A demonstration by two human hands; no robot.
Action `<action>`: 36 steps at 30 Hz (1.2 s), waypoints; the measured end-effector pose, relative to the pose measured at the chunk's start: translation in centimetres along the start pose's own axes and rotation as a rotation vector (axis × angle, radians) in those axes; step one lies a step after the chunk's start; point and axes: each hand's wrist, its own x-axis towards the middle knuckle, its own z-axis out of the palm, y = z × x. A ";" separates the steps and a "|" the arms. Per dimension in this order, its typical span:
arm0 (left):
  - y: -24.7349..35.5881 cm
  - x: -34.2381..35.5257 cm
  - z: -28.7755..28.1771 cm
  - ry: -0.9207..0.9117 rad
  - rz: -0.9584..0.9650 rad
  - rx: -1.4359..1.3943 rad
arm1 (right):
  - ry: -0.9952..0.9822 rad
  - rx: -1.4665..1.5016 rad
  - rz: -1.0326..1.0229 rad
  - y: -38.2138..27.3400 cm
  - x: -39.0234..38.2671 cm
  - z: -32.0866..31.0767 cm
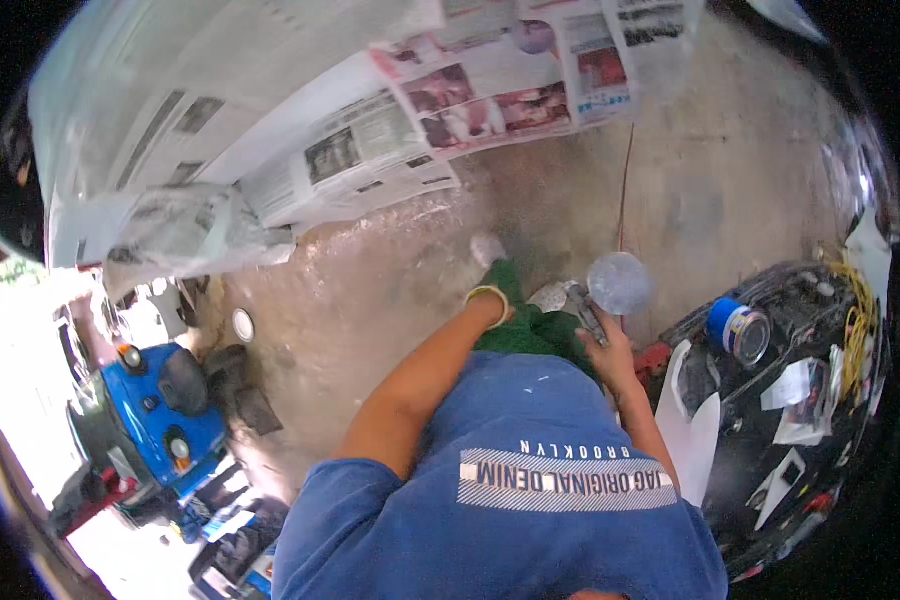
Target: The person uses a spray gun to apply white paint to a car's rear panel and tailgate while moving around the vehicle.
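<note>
My right hand (612, 352) is closed round the handle of a grey spray gun (587, 312). A round, pale cup (620, 283) sits beside the gun's far end and seems to belong to it. My left hand (503, 309), with a yellowish bangle at its wrist, lies against my green trousers (522, 325). Its fingers are mostly hidden, so their pose does not show. Newspaper (490, 90) covers a large panel ahead of me, beyond both hands.
On my right, a dark cluttered surface bears a blue can (738, 331), coiled yellow cord (856, 335) and loose papers. A thin hose or cord (625, 190) runs across the concrete floor (370, 280). To the left stand a blue motor vehicle (160, 410) and a round white lid (243, 325).
</note>
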 end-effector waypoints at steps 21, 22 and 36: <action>-40.0 -10.5 11.1 0.272 0.117 -0.507 | -0.106 0.056 -0.513 -32.3 14.7 27.5; -40.2 -11.8 10.9 0.321 0.036 -0.473 | -0.063 0.083 -0.464 -33.0 15.2 27.7; -42.7 -10.3 21.0 0.245 -0.344 -0.821 | 0.032 0.106 -0.519 -36.2 21.6 33.5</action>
